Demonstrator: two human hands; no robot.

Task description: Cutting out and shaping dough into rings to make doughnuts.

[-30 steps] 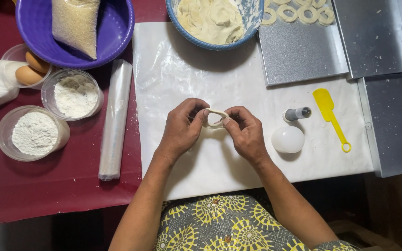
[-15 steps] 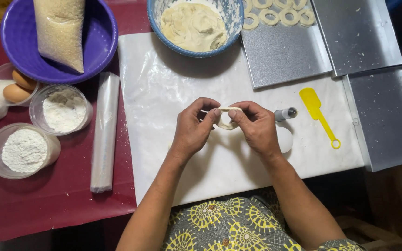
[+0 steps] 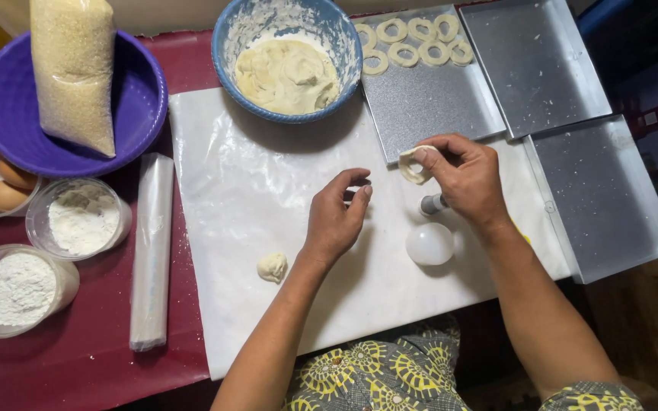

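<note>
1. Dough ring (image 3: 414, 164) looked soft, light, easily deformed; best pinched lightly at its rim.
2. Ring was pale, small, slightly misshapen, held over the white sheet (image 3: 222, 175) beside the tray (image 3: 436, 106).
3. Right hand (image 3: 462, 179) pinched the ring with its fingertips.
4. Left hand (image 3: 336, 217) hovered half-curled, holding nothing, near a dough lump (image 3: 272, 266).

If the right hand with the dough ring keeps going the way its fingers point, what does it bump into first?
Probably the metal tray. The right hand points up and left, holding the dough ring right at the tray's near edge. Further along lie the finished rings. Its height above the tray is hard to judge.
</note>
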